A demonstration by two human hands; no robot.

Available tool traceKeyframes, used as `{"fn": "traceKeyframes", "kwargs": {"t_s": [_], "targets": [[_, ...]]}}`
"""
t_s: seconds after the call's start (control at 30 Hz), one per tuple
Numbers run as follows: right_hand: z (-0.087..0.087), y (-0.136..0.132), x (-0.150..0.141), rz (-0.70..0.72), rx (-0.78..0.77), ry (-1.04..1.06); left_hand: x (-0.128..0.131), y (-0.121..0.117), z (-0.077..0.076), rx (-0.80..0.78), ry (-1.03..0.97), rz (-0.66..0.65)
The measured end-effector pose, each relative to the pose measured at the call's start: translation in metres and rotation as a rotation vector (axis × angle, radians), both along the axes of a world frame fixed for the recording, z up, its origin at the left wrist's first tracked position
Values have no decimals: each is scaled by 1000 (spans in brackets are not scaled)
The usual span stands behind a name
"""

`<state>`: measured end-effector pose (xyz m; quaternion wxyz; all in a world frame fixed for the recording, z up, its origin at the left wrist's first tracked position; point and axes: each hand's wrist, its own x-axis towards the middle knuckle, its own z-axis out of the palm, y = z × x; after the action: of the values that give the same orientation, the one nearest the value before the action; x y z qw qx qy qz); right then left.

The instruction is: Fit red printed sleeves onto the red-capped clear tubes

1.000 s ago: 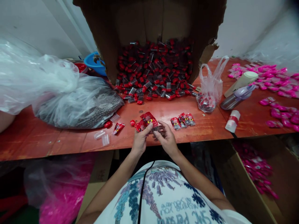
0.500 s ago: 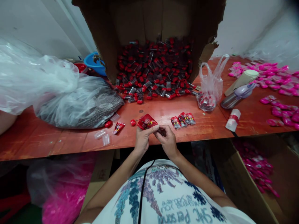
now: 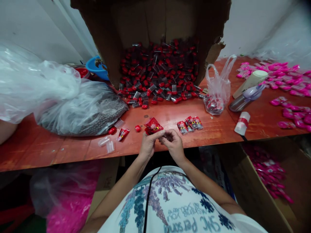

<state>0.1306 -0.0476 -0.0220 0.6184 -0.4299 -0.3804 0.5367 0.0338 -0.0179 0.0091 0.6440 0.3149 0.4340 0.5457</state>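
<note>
Near the table's front edge my left hand [image 3: 148,144] is closed on a red printed wrapper [image 3: 153,125], which sticks up beyond its thumb. Close against it, my right hand [image 3: 173,145] has its fingers pinched together at the wrapper's near end; what lies between those fingertips is hidden. Left of the hands are a small red cap [image 3: 137,128], a folded red wrapper piece [image 3: 123,134] and clear plastic tubes [image 3: 110,146]. Several red-and-grey printed pieces [image 3: 190,125] lie in a row to the right.
Behind the hands, a torn cardboard box [image 3: 97,35] holds a heap of red-capped clear capsules [image 3: 160,74]. A plastic sack of dark beads [image 3: 82,110] lies left. Rightward are a knotted plastic bag [image 3: 216,90], bottles [image 3: 243,98], a paper-wrapped roll [image 3: 242,123] and pink pieces [image 3: 279,77].
The red wrapper has tilted and turned a little in my left hand, showing more of its printed face. My right fingers have shifted slightly. The view has moved slightly.
</note>
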Motion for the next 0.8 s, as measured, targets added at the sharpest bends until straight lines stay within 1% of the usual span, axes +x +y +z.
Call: {"fn": "traceKeyframes", "kwargs": {"t_s": [0.1, 0.17, 0.23, 0.37, 0.43, 0.57, 0.7, 0.8], "targets": [[-9, -1, 0, -71, 23, -161, 5, -1, -3, 11, 36, 45], [-12, 0, 1, -107, 29, -214, 7, -2, -5, 12, 59, 43], [-10, 1, 3, -94, 20, -160, 8, -1, -6, 11, 50, 37], [0, 3, 8, 29, -42, 55, 5, -1, -5, 4, -90, 42], [4, 2, 9, 59, -69, 103, 3, -1, -4, 20, -114, 51], [4, 1, 7, 64, -88, 112, 1, -1, -6, 72, -18, 79], [0, 0, 5, 8, -57, 36, 0, 0, -10, 94, 83, 110], [1, -2, 8, -47, -35, -24, -4, 2, -9, 113, 133, 32]]}}
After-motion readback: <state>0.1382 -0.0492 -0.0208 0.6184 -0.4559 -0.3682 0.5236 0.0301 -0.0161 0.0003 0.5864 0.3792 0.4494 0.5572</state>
